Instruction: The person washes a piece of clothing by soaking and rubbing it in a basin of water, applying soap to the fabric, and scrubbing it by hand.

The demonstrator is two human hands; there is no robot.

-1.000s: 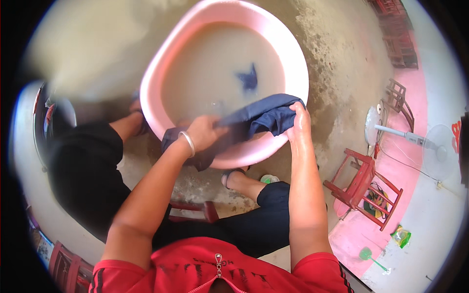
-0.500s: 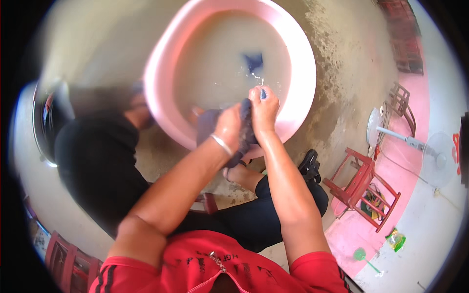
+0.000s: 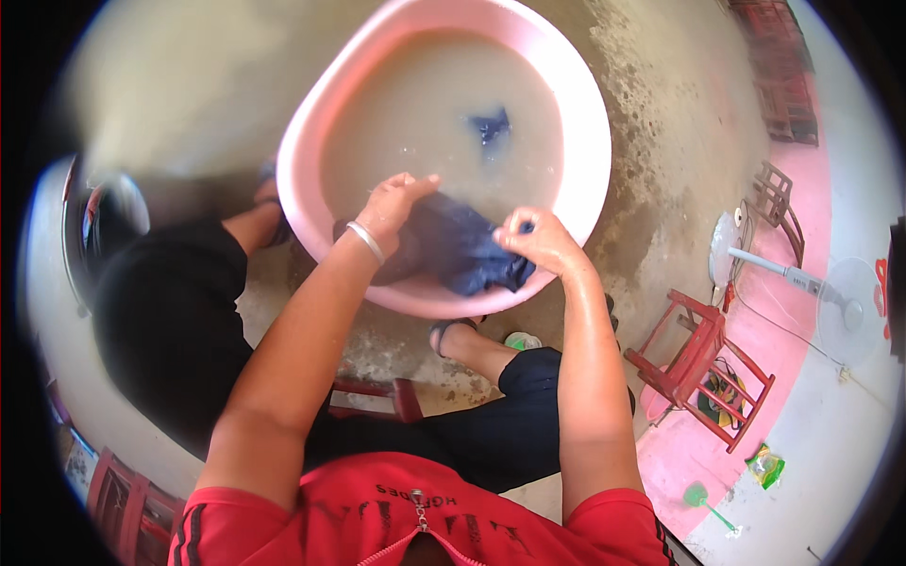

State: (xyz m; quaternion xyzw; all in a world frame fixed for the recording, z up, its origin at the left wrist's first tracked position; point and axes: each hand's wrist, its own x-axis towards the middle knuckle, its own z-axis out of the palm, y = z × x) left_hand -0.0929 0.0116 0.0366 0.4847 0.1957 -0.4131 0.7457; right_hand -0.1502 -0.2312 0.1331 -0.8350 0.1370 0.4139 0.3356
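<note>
Between my hands a dark blue wet cloth garment (image 3: 462, 247) is spread at the near side of a large pink tub (image 3: 587, 141), partly in the cloudy water. My left hand (image 3: 389, 209), with a pale bracelet at the wrist, grips the garment's upper left part. My right hand (image 3: 543, 241) is closed on its right edge, fingers curled. The garment's lower right end rests against the near rim. Farther out, a small dark blue piece of cloth (image 3: 491, 126) pokes above the water; how far it goes below is hidden.
The tub stands on a damp concrete floor (image 3: 651, 170) between my legs. To the right are a red wooden stool (image 3: 687, 354), a standing fan (image 3: 779, 267), a green fly swatter (image 3: 698, 495) and a packet (image 3: 765, 466). A red wooden chair (image 3: 137, 509) is at lower left.
My hands have moved apart, left hand to the left and right hand to the right and nearer. The bunched garment is now spread out between them, lower in the tub.
</note>
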